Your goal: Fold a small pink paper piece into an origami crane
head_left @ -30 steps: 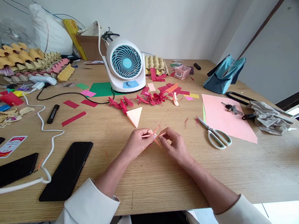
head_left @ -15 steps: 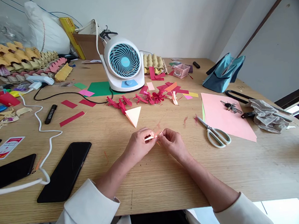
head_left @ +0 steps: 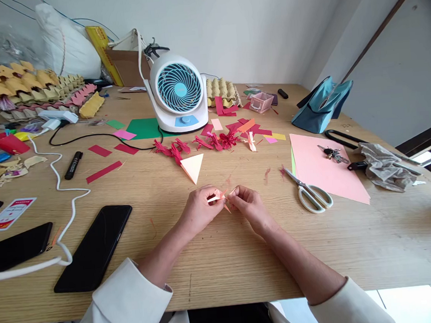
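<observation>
A small piece of pale orange paper (head_left: 221, 196) with cut, spread strips is pinched in my left hand (head_left: 203, 206), low over the middle of the table. Close on its right, my right hand (head_left: 250, 206) is closed with thumb and index finger together at the paper's strips. A cream folded paper triangle (head_left: 194, 168) lies just beyond my left hand. Behind it are crumpled red paper pieces (head_left: 229, 138) and a pale pink twisted one (head_left: 251, 142). Scissors (head_left: 312, 193) with white handles lie to the right of my hands.
A white fan (head_left: 179, 91) stands at the back. Pink sheets (head_left: 325, 167) with keys (head_left: 333, 154) lie right, near a blue bag (head_left: 323, 105). On the left are a black phone (head_left: 94, 247), a marker (head_left: 73, 165), a white cable (head_left: 71, 209) and egg trays (head_left: 12, 86).
The paper strips between my fingers have shifted, and one now points down toward me. Both hands have hardly moved.
</observation>
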Demonstrator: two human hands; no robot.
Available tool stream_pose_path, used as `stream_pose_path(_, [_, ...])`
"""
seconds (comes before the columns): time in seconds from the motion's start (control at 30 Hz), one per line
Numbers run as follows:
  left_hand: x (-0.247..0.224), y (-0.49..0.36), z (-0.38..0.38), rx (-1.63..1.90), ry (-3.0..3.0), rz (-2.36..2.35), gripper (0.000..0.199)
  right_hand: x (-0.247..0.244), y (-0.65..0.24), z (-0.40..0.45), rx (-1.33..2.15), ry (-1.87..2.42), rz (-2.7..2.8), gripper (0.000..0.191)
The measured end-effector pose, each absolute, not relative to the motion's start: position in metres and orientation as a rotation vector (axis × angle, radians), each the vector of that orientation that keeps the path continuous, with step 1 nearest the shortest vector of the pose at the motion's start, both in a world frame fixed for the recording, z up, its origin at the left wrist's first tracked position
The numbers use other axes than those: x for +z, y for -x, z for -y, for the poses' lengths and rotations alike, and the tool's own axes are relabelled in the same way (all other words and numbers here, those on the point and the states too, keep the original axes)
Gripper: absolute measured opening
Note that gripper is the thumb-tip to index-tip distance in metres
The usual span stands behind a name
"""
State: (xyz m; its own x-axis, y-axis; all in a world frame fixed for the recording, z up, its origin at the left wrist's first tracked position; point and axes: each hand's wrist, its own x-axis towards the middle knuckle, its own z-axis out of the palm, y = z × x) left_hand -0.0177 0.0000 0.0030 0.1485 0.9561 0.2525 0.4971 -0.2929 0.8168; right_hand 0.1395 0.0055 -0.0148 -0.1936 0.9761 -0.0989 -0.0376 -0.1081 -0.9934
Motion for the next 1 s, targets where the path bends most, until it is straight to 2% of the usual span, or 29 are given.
stream_pose_path(0.47, [-0.0006,0.0186,-0.001,1.048,-1.87,-1.375,0.022,-0.016,-0.1387,-0.0053,1.426,1.128,1.341,0.027])
stream_pose_path(0.63, [-0.0004,0.0218,-0.0027,0.998,-1.707,-1.242,0.03,-0.0173,-0.1408,-0.0075,1.436,1.133,1.279,0.029])
stream_pose_path(1.0, [0.0011,0.0254,-0.0062,1.047,-1.648,-1.183,0.023,-0.0101,-0.1416,-0.0069,1.474,1.108,1.386,0.036])
